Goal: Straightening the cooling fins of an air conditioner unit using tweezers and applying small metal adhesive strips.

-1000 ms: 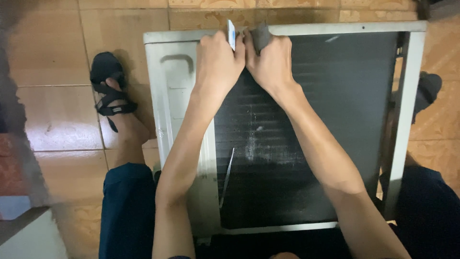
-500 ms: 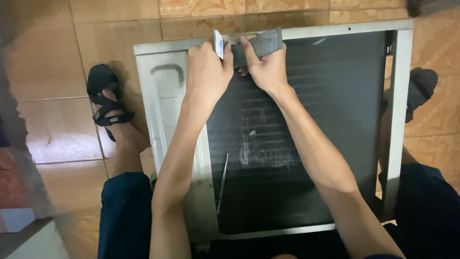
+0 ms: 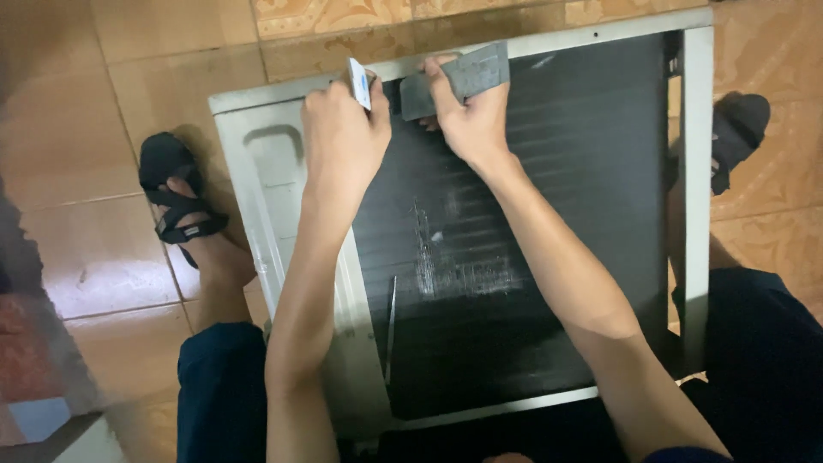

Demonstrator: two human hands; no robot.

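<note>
Left hand (image 3: pixel 343 137) pinching a white card (image 3: pixel 358 82), right hand (image 3: pixel 467 120) gripping a grey pad (image 3: pixel 459 77); both have drawn nearer along the dark coil (image 3: pixel 549 214) since earlier.

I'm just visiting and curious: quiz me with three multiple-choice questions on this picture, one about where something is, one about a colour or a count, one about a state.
1. Where on the metal unit are both hands working?
A. at its far top edge
B. at its near bottom edge
C. on its right rail

2. What colour are the sandals?
A. white
B. black
C. red

3. What is the state of the grey flat piece?
A. lying loose on the floor tiles
B. held in the right hand's fingers
C. tucked under a foot

Answers:
1. A: the left hand and the right hand both sit at the far edge of the dark fin panel.
2. B: both sandals are black against the orange-brown floor tiles.
3. B: the fingers pinch it above the panel, while the left hand grips a small white object.
</note>
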